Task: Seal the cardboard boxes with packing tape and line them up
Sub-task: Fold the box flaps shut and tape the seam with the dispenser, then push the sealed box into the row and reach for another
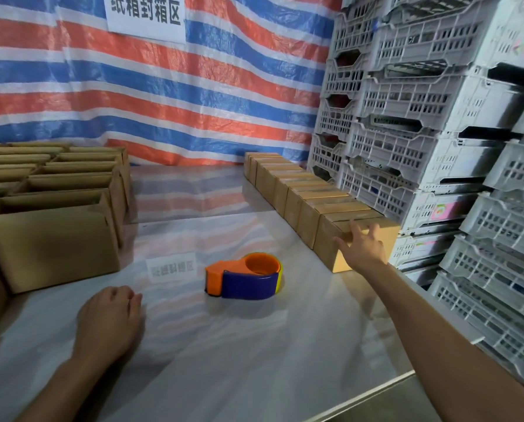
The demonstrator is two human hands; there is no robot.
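The fingers (354, 231) of the right hand (361, 249) are spread straight and lie flat against the nearest brown cardboard box (326, 239), gripping nothing. That box ends the row of sealed brown cardboard boxes (285, 185) along the right of the pale glossy counter (254, 360), beside stacked grey plastic crates (437, 141). Lining it up well probably calls for an even push, square to the row, until its faces sit flush with its neighbour. The left hand (111, 315) rests loosely curled and empty on the counter near the orange and blue tape dispenser (245, 278). Open brown cardboard boxes (56, 239) wait at the left.
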